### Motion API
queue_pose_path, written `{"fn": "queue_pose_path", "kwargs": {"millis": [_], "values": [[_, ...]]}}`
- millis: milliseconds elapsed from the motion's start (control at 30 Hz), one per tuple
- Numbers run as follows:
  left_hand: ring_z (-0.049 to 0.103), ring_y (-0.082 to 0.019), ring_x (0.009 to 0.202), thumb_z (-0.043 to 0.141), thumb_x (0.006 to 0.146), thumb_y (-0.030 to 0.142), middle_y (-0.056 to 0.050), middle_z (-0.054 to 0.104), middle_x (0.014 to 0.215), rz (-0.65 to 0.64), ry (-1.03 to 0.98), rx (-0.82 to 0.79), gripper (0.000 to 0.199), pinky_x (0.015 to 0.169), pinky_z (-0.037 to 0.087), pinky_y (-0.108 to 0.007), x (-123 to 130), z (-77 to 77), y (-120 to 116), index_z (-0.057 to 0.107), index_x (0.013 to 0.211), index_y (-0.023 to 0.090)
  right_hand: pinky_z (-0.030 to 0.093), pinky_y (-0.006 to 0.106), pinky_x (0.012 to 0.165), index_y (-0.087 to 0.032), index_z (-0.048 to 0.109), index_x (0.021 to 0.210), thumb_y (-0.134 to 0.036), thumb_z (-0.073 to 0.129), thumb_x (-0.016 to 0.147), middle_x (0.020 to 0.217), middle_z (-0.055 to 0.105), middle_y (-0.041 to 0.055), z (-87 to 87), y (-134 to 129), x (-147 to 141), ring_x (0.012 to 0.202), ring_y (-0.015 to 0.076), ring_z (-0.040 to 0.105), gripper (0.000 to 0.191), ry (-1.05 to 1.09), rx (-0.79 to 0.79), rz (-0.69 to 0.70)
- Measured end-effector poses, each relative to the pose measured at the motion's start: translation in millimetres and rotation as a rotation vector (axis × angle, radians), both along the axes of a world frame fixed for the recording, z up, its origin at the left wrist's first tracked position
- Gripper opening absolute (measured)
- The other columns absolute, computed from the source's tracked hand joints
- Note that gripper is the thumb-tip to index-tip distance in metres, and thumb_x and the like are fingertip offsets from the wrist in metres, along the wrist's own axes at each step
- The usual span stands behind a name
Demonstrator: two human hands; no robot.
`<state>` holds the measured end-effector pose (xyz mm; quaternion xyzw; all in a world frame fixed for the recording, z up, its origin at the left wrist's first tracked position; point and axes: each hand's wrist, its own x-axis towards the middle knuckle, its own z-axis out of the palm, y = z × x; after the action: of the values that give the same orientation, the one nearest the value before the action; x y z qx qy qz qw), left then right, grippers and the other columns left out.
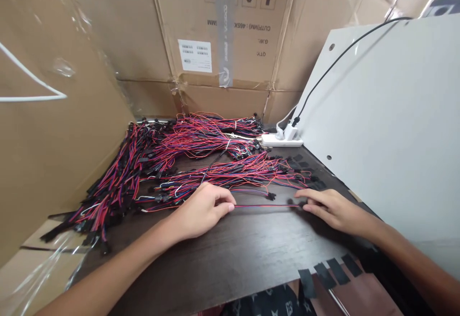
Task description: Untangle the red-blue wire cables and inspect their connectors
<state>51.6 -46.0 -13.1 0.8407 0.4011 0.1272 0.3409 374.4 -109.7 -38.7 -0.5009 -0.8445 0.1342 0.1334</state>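
Observation:
My left hand (201,213) pinches one end of a thin red and black wire (266,205), which runs straight across the dark wooden tabletop (230,253). My right hand (330,210) holds the wire's other end at a small black connector (300,204), though the fingers partly hide it. Just beyond the taut wire lies a loose black connector (270,196). Large heaps of red, blue and black wire harnesses (201,138) with black connectors spread across the table, close to my left hand.
A white power strip (282,139) with plugs stands at the back right, beside a tilted white panel (373,114) and a black cable. Cardboard sheets (72,124) and plastic film wall the left and back. Black tape strips (325,275) hang over the front edge.

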Motion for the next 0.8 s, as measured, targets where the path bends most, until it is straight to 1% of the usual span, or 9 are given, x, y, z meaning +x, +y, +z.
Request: {"fn": "queue_pose_path", "kwargs": {"millis": [100,200,267,333,433,567,633,733,800], "values": [[0.055,-0.013,0.063,0.052,0.081,0.026,-0.001,0.064,0.067,0.020,-0.047,-0.070,0.022,0.060,0.039,-0.023,1.5,0.3,1.4,0.070,0.075,0.015,0.039,0.026,0.056,-0.020,0.055,0.094,-0.034,0.037,0.098,0.065,0.061,0.0000,0.3,2.1,1.2,0.058,0.0150,0.055,0.023,0.014,-0.034,-0.030],[0.052,-0.012,0.060,0.055,0.080,0.027,0.000,0.062,0.063,0.035,-0.080,-0.122,0.022,0.058,0.039,-0.022,2.8,0.5,2.4,0.069,0.072,0.014,0.038,0.026,0.057,-0.020,0.052,0.082,-0.033,0.035,0.099,0.066,0.058,0.0005,-3.0,5.7,2.4,0.059,0.0144,0.053,0.027,-0.003,-0.021,-0.006],[0.051,-0.011,0.058,0.055,0.080,0.027,0.000,0.060,0.061,0.033,-0.074,-0.095,0.022,0.058,0.038,-0.022,3.3,0.7,2.1,0.069,0.069,0.013,0.038,0.025,0.058,-0.020,0.051,0.080,-0.030,0.034,0.099,0.067,0.057,0.0006,-7.3,8.3,2.6,0.059,0.0142,0.053,0.028,-0.022,-0.001,0.009],[0.050,-0.011,0.057,0.055,0.080,0.025,0.000,0.060,0.059,0.033,-0.051,-0.037,0.023,0.059,0.037,-0.023,3.7,0.5,0.7,0.069,0.066,0.014,0.037,0.026,0.057,-0.019,0.050,0.077,-0.026,0.034,0.099,0.068,0.056,0.0015,-12.3,10.6,1.8,0.060,0.0147,0.052,0.028,-0.067,0.080,0.021],[0.052,-0.012,0.059,0.053,0.082,0.023,-0.001,0.062,0.060,0.051,-0.018,0.038,0.024,0.061,0.037,-0.024,4.6,-0.9,-2.6,0.070,0.067,0.014,0.038,0.028,0.061,-0.018,0.051,0.074,-0.016,0.035,0.096,0.074,0.056,0.0053,-15.9,11.4,-3.8,0.068,0.0172,0.050,0.028,-0.183,0.276,0.072],[0.056,-0.013,0.063,0.053,0.083,0.022,-0.001,0.067,0.066,0.064,0.003,0.085,0.023,0.065,0.039,-0.026,6.5,-3.1,-6.4,0.072,0.071,0.016,0.042,0.036,0.072,-0.015,0.058,0.078,-0.007,0.038,0.091,0.088,0.059,0.0118,-6.9,4.5,-26.6,0.083,0.0230,0.051,0.025,-0.269,0.394,0.063],[0.057,-0.013,0.062,0.053,0.083,0.021,-0.001,0.068,0.066,0.059,-0.004,0.099,0.023,0.065,0.039,-0.026,7.7,-3.5,-8.0,0.072,0.071,0.016,0.044,0.039,0.076,-0.014,0.060,0.087,-0.012,0.041,0.093,0.095,0.060,0.0132,0.0,0.2,-45.6,0.089,0.0249,0.052,0.020,-0.236,0.376,0.049],[0.056,-0.013,0.059,0.053,0.082,0.019,-0.001,0.067,0.064,0.046,-0.033,0.116,0.022,0.063,0.038,-0.025,9.4,-3.4,-10.5,0.072,0.071,0.015,0.046,0.040,0.079,-0.013,0.059,0.104,-0.019,0.044,0.094,0.100,0.061,0.0123,3.9,-1.1,-76.3,0.091,0.0245,0.053,0.019,-0.135,0.295,0.099],[0.056,-0.012,0.058,0.053,0.082,0.018,-0.001,0.067,0.063,0.028,-0.043,0.136,0.022,0.062,0.038,-0.025,10.0,-3.2,-12.1,0.072,0.071,0.015,0.046,0.039,0.077,-0.013,0.060,0.105,-0.018,0.044,0.094,0.097,0.062,0.0108,1.4,2.3,-91.7,0.089,0.0235,0.054,0.020,-0.094,0.254,0.128]]}}
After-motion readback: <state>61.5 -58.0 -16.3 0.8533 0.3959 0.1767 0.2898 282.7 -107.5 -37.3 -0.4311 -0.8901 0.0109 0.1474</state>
